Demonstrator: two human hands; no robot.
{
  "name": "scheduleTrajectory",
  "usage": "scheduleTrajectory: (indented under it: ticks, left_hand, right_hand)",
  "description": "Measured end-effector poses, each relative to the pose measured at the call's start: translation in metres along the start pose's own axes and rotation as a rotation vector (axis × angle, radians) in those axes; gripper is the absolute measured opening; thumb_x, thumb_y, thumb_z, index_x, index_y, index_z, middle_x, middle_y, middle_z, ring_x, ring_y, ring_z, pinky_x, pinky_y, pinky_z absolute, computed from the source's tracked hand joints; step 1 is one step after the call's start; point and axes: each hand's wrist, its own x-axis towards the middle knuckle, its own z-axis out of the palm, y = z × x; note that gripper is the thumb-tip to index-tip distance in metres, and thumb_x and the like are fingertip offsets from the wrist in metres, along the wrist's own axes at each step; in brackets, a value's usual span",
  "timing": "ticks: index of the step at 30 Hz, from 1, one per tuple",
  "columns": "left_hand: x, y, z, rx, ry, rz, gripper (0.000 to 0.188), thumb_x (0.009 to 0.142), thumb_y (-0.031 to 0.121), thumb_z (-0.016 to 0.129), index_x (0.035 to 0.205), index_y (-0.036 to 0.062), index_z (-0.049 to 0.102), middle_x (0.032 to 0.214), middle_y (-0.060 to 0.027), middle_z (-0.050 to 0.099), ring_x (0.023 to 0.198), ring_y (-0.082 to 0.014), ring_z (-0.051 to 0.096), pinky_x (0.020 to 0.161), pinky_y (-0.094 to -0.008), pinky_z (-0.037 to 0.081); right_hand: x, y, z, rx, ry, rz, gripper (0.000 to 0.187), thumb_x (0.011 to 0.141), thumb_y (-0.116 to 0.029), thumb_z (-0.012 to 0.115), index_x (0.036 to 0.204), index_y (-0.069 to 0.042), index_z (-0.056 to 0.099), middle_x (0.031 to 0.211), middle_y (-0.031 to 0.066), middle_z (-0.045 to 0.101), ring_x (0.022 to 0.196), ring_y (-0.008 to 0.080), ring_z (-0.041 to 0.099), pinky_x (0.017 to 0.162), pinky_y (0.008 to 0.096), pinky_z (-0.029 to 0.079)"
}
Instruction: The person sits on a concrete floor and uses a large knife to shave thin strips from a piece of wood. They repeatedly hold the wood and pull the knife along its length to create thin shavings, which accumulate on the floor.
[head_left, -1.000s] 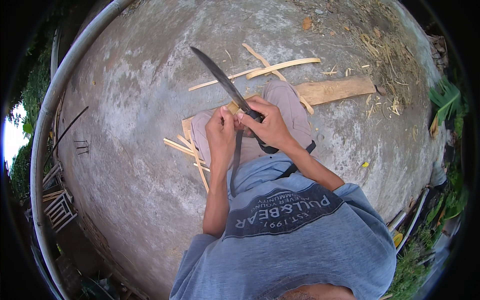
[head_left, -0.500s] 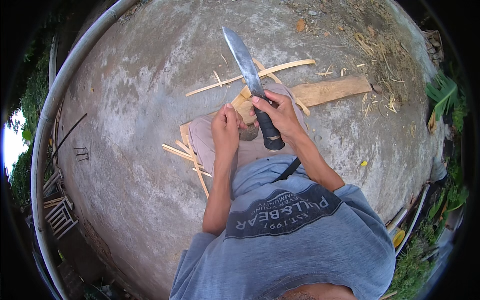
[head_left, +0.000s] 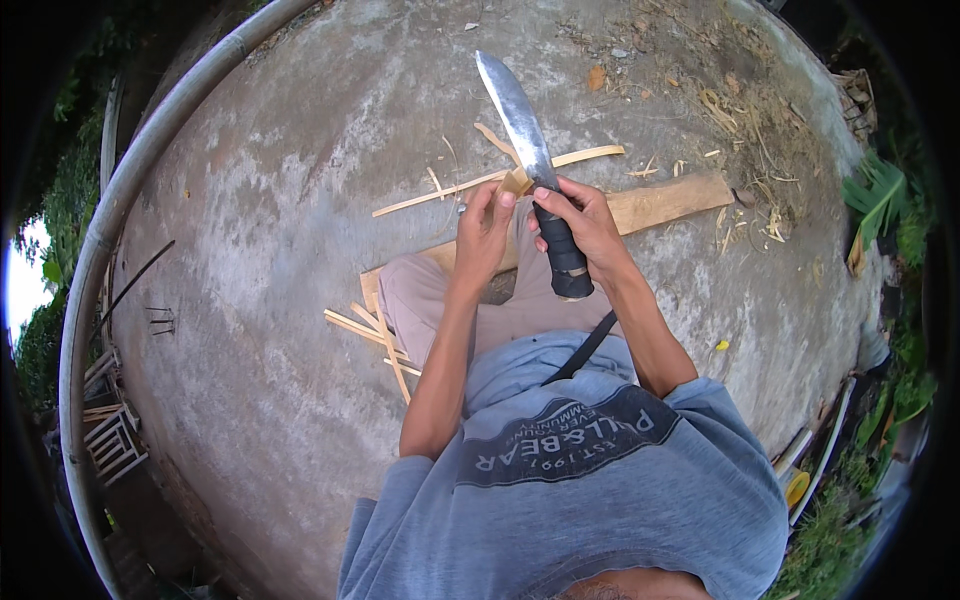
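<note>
My right hand (head_left: 588, 228) is wrapped round the black-taped handle of a large machete (head_left: 520, 120). Its broad steel blade points up and slightly left, away from my body. Left of the handle, my left hand (head_left: 483, 238) pinches a pale bamboo strip (head_left: 516, 184) between thumb and fingers, close beside the base of the blade. The strip's far end seems to run up behind the blade; where they meet is partly hidden. A wooden plank (head_left: 672, 202) lies crosswise on the ground by my legs, its middle partly covered.
A long thin strip (head_left: 440, 197) lies on the concrete floor (head_left: 270, 220) beyond my knees. Several split strips (head_left: 368, 325) rest by my left leg. Shavings (head_left: 735, 110) litter the far right. A thick pole (head_left: 100, 240) curves along the left edge.
Both hands and the machete have moved away from my body and slightly right. My left hand, earlier curled near my lap, now holds the bamboo strip up by the blade.
</note>
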Motion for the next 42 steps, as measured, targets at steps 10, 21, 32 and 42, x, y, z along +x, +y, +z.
scheduleTrajectory:
  ticks: [10,21,32,42]
  left_hand:
    - [0.034,0.038,-0.014,-0.243,-0.172,-0.289,0.044,0.103,0.046,0.058,0.085,0.0055,0.061,0.074,0.0019,0.051,0.072,-0.0068,0.043,0.064,-0.0251,0.035]
    - [0.093,0.069,-0.107,-0.517,-0.198,-0.458,0.069,0.098,0.076,0.026,0.098,0.0105,0.048,0.073,0.0048,0.032,0.063,-0.0063,0.032,0.054,-0.0217,0.032]
    - [0.047,0.025,-0.149,-0.657,-0.349,-0.794,0.063,0.103,0.069,0.024,0.107,0.0126,0.051,0.071,0.0058,0.032,0.059,-0.0053,0.035,0.049,-0.0204,0.035]
    - [0.016,-0.014,-0.134,-0.853,-0.343,-0.881,0.061,0.104,0.067,0.028,0.105,0.0112,0.052,0.071,0.0049,0.034,0.06,-0.0067,0.036,0.052,-0.0231,0.037]
  right_hand:
    - [-0.007,-0.037,0.006,-0.186,-0.108,-0.1,0.03,0.099,-0.023,0.066,0.116,0.001,0.065,0.078,0.0066,0.067,0.06,0.0088,0.06,0.053,0.0239,0.05]
    - [0.067,0.18,-0.028,-0.405,0.241,0.165,0.024,0.094,-0.02,0.066,0.107,-0.001,0.06,0.087,0.0089,0.066,0.067,0.0156,0.063,0.06,0.0322,0.055]
    - [0.124,0.299,-0.038,-1.174,0.027,0.158,0.062,0.09,-0.03,0.06,0.141,0.004,0.052,0.117,0.0294,0.067,0.113,0.0439,0.062,0.101,0.0457,0.048]
    - [0.096,0.069,0.071,-0.438,-0.119,-0.408,0.031,0.095,-0.016,0.071,0.123,-0.003,0.068,0.099,0.0048,0.069,0.091,0.0113,0.063,0.08,0.0301,0.054]
